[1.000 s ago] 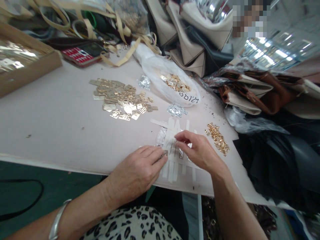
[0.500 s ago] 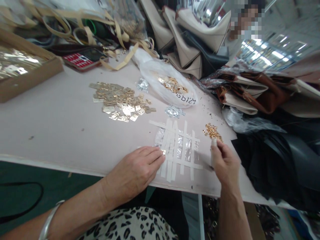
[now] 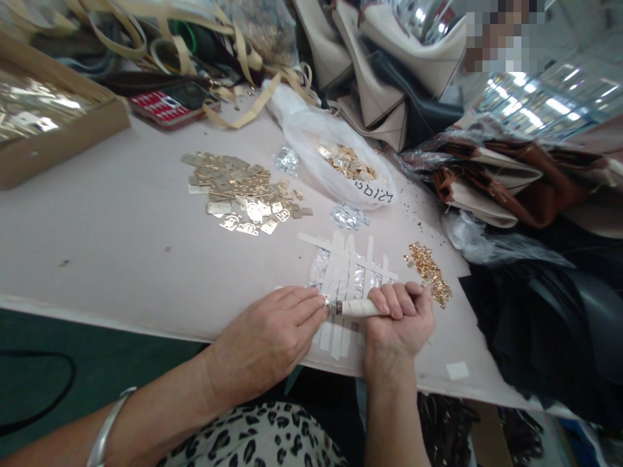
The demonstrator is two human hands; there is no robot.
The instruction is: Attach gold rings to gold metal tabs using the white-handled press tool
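Left hands, one (image 3: 272, 337): centre of the frame, fingers closed together, one small metal piece (image 3: 326, 301) pinned at the fingertips. Right hands, one (image 3: 400, 321): right of centre, fist wrapped around one pale-wrapped tool (image 3: 359, 308), its dark end pointing left, near the metal piece; contact cannot be told. Beneath, tape strips (image 3: 341, 259), overlapping, too many to count surely. Gold-toned plates, one pile (image 3: 238, 181), upper left of centre, uncounted. Silver-toned clusters, two: one (image 3: 287, 161) beside the white bag (image 3: 304, 139), one (image 3: 349, 216) below it. Small gold parts, one heap (image 3: 431, 271), right. Cardboard boxes, one (image 3: 73, 139), upper left.
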